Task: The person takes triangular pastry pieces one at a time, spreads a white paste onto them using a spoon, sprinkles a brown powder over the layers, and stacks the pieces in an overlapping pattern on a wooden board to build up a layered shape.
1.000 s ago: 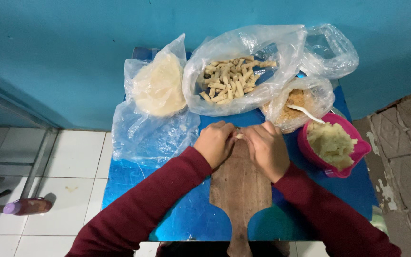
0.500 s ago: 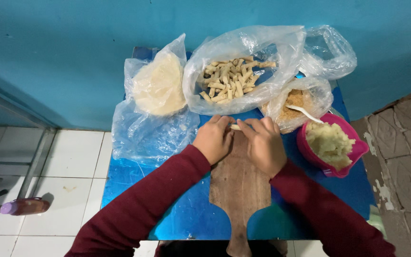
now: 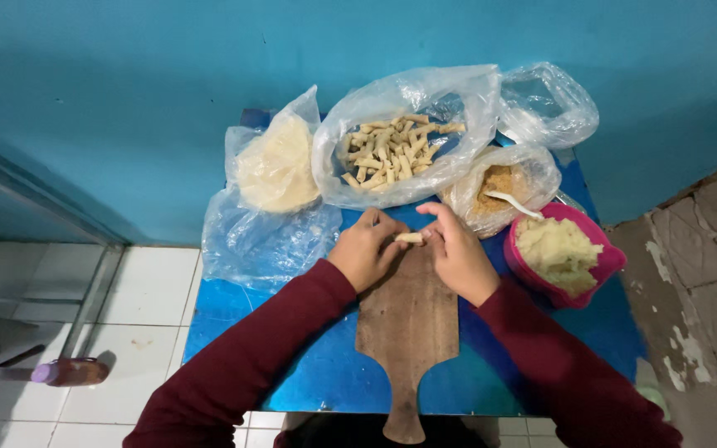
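On the blue table [image 3: 234, 332] by the teal wall, we pinch a small pale dough roll [image 3: 409, 238] between our left hand [image 3: 367, 249] and right hand [image 3: 456, 253], fingers closed on its ends, just above the wooden board [image 3: 408, 332], seemingly to shape it; the bag of finished rolls [image 3: 396, 149] lies open just beyond.

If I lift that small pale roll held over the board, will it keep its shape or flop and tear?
The roll looks like soft dough wrap, so it probably bends and dents under a firm pinch. It seems light: both hands hold it by fingertips only. Being cylindrical, it may roll if set on the board, like the finished rolls piled in their bag.
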Demonstrator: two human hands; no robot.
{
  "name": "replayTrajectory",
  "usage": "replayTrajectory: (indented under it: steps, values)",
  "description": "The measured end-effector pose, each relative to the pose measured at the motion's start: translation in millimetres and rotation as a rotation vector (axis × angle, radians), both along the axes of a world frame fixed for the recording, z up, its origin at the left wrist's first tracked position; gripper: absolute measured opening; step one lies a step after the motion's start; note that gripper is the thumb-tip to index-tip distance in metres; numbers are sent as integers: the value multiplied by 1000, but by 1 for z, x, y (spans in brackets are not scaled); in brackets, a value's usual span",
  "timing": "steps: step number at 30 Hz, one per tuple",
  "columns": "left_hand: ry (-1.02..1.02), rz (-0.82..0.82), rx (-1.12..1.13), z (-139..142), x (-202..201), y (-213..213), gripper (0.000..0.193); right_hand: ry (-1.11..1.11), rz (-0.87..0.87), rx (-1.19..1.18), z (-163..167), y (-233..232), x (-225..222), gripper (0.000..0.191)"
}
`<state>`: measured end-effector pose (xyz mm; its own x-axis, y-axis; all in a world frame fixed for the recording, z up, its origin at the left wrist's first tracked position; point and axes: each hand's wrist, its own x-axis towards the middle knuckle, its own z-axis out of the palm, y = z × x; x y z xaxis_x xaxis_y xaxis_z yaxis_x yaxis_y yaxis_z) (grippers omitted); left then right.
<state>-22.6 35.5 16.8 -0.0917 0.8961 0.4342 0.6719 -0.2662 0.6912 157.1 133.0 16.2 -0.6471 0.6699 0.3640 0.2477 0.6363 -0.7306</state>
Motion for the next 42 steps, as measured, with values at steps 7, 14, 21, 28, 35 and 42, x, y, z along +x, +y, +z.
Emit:
replayTrajectory:
  steps: [7,14,21,28,35,42]
  values:
    - [165,72,-55,51,-25,22,19,70,-107,162,12,-6,10,32]
    - [-206,178,260,92,-20,48,56,63,-103,272,15,-11,12,36]
    - [205,147,-230,64,-55,-60,30,38,-68,286,13,-9,18,38]
    - [834,573,-167,32,-86,-136,40,20,-12,358,10,-11,11,38]
    - [749,657,-104,33,-84,-122,12,-35,-24,346,12,-12,8,41]
    - [496,697,195,66,-71,-101,4,-58,-26,296,10,-10,12,42]
